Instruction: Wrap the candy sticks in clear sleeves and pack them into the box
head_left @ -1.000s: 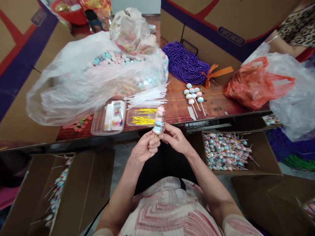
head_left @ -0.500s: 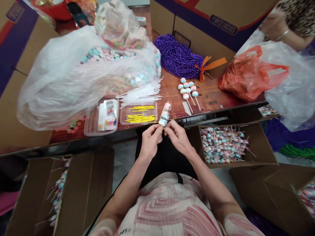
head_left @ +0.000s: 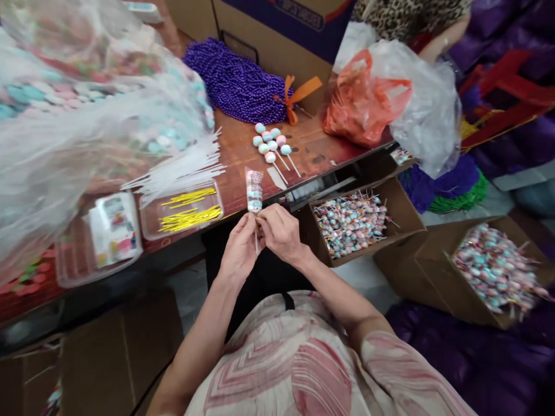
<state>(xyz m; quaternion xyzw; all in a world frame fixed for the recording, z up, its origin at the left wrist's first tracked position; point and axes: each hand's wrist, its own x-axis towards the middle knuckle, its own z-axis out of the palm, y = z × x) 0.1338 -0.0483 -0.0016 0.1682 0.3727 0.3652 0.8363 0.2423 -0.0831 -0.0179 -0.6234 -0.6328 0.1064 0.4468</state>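
A wrapped marshmallow lollipop (head_left: 254, 193), its pink, white and blue pieces stacked inside a clear bag, stands upright between my hands at the table's front edge. My left hand (head_left: 240, 242) is closed round its base, and the white stick pokes out below the fingers. At the neck of the bag, my right hand (head_left: 280, 231) is closed in a pinch; a yellow twist tie showed there a moment earlier, but the fingertips now mostly cover it. Just beyond lie several unwrapped marshmallow lollipops (head_left: 271, 144). Yellow twist ties (head_left: 191, 216) lie in a shallow plastic tray (head_left: 150, 222) to the left.
White sticks (head_left: 186, 167) and a big plastic bag of marshmallows (head_left: 108, 133) cover the table's left. Purple beads (head_left: 243, 86) and an orange bag (head_left: 359, 110) lie further back. Cartons of wrapped lollipops (head_left: 353, 222) stand on the right. Another person's arm (head_left: 446, 40) shows behind.
My view has swung to the right, so the table's things appear further left. Both hands stay at the lollipop's neck; the lollipop is more upright, and its stick now shows below my fingers.
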